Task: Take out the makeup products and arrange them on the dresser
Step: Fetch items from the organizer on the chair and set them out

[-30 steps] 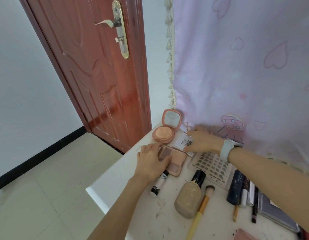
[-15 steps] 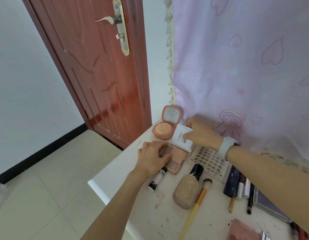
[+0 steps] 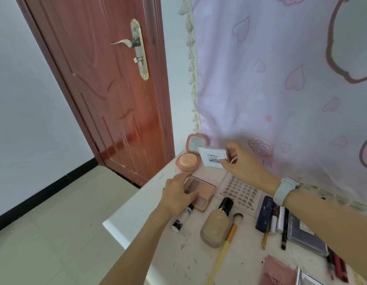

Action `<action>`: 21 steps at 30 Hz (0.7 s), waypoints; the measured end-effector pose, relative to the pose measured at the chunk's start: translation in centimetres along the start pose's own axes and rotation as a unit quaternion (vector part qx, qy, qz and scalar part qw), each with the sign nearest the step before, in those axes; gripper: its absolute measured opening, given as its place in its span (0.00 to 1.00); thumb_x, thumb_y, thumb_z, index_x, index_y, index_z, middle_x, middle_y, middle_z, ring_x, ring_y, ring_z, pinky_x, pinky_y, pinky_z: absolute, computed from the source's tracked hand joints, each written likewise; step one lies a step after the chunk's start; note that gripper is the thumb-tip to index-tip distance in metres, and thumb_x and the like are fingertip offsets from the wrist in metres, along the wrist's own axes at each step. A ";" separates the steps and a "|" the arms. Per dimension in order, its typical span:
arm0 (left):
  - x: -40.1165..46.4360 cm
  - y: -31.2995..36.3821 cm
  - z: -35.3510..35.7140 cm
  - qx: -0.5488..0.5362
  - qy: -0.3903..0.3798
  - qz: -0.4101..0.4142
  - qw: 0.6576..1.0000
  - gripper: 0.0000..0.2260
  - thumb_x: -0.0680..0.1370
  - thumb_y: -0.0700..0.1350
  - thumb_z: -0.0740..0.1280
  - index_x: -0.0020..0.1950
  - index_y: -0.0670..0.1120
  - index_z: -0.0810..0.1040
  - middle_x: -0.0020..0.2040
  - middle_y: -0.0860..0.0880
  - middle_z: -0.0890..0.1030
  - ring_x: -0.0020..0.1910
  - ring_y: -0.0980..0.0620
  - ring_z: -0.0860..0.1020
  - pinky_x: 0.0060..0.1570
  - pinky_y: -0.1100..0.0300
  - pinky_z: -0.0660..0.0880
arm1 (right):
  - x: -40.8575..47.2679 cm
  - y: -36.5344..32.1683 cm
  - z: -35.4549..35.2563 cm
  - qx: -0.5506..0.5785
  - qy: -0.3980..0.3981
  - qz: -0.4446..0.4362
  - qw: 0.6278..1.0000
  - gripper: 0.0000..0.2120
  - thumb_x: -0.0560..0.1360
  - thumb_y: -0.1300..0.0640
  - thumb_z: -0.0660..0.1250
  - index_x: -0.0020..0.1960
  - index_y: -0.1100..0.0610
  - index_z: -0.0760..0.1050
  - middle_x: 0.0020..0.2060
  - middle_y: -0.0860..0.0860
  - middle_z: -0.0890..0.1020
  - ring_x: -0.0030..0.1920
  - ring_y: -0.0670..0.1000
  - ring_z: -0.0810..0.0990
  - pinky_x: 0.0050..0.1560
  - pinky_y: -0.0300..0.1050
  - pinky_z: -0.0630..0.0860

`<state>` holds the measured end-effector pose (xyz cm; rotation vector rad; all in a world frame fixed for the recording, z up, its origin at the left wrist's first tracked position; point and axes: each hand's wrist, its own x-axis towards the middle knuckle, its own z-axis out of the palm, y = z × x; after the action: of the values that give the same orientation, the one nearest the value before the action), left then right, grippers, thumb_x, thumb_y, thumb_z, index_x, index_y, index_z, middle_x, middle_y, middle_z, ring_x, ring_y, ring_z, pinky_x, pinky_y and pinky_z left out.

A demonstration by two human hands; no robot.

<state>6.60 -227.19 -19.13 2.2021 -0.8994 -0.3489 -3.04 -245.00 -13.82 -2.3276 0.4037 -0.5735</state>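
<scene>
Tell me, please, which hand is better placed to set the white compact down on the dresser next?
Right. The right hand already pinches the white compact above the dresser; the left hand rests on the pink palette.

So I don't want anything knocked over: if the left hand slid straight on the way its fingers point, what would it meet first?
Probably the open pink compact. The left hand rests on the blush palette, fingers aimed up-right toward the compact, with only bare dresser between; the exact line is uncertain.

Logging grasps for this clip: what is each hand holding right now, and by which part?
The right hand pinches the white compact by its right edge, lifted. The left hand rests on the pink palette, gripping nothing.
</scene>
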 end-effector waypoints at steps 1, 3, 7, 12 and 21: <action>-0.2 0.5 -0.1 -0.016 0.036 0.008 0.999 0.22 0.75 0.47 0.67 0.68 0.51 0.69 0.67 0.50 0.71 0.64 0.48 0.67 0.64 0.51 0.64 | -0.4 -0.3 -0.1 -0.007 0.011 -0.012 1.000 0.06 0.73 0.59 0.66 0.44 0.54 0.68 0.37 0.43 0.75 0.38 0.43 0.75 0.37 0.35 0.71; -0.5 1.9 -0.8 -0.132 0.093 -0.003 0.987 0.15 0.77 0.49 0.65 0.64 0.51 0.73 0.64 0.51 0.74 0.57 0.55 0.73 0.55 0.63 0.69 | -1.1 -1.0 -0.2 -0.014 0.028 -0.034 0.999 0.07 0.73 0.58 0.66 0.44 0.54 0.67 0.39 0.44 0.76 0.39 0.45 0.76 0.39 0.43 0.74; -0.8 4.7 -2.1 -0.469 -0.022 -0.070 0.880 0.20 0.73 0.61 0.61 0.58 0.51 0.76 0.57 0.49 0.80 0.53 0.53 0.80 0.51 0.61 0.75 | -2.2 -2.6 -0.2 -0.053 0.034 -0.104 0.993 0.06 0.74 0.57 0.65 0.45 0.56 0.67 0.44 0.52 0.76 0.40 0.53 0.77 0.41 0.53 0.75; -0.9 5.5 -2.5 -0.591 -0.063 -0.040 0.803 0.28 0.73 0.57 0.63 0.67 0.39 0.70 0.62 0.41 0.77 0.61 0.47 0.76 0.60 0.53 0.73 | -3.1 -3.5 -0.1 -0.070 0.025 -0.154 0.985 0.07 0.74 0.59 0.67 0.48 0.60 0.71 0.46 0.51 0.77 0.42 0.49 0.77 0.43 0.52 0.76; -1.4 5.6 -1.8 -0.559 -0.015 -0.001 0.829 0.21 0.74 0.47 0.67 0.64 0.41 0.72 0.60 0.39 0.77 0.57 0.46 0.78 0.53 0.58 0.77 | -3.6 -3.6 -0.9 0.024 -0.047 -0.126 0.991 0.12 0.74 0.60 0.66 0.56 0.55 0.79 0.43 0.43 0.81 0.44 0.38 0.79 0.47 0.27 0.72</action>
<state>3.66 -228.07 -13.92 1.0955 -0.4733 -0.6945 -6.10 -241.38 -11.80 -2.3637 0.0497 -0.5827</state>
